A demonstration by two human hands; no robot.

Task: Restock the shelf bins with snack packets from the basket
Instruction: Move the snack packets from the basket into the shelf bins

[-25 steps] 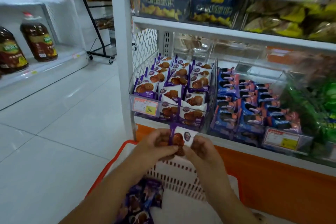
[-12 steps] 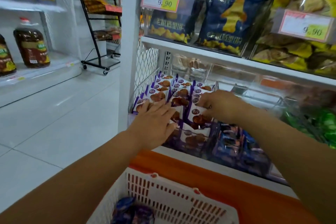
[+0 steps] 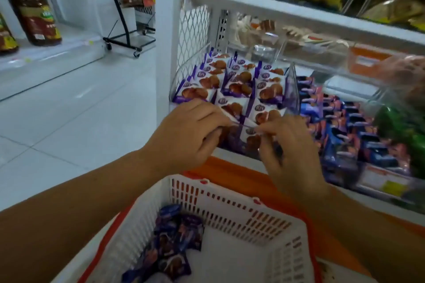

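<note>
A clear shelf bin [image 3: 293, 89] holds rows of purple-and-white snack packets [image 3: 236, 86] with brown cakes printed on them. At the bin's front edge, my left hand [image 3: 188, 133] and my right hand [image 3: 287, 145] each pinch a side of one purple-and-white packet [image 3: 249, 133], which stands among the front row. Below my arms sits the white basket [image 3: 232, 211] with an orange rim, and several dark blue and purple packets [image 3: 170, 243] lie in its left corner.
To the right, a second bin holds blue-and-pink packets [image 3: 345, 126], then green ones [image 3: 400, 128]. An upper shelf [image 3: 276, 4] carries dark blue chip bags. The white shelf post [image 3: 166, 41] stands left of the bin. Oil bottles [image 3: 34, 16] and a black wheeled rack [image 3: 128, 30] stand across the tiled aisle.
A second ago both hands held a packet above the basket. They then reached into the bin, and now they have drawn back to its front row, pinching a packet there.
</note>
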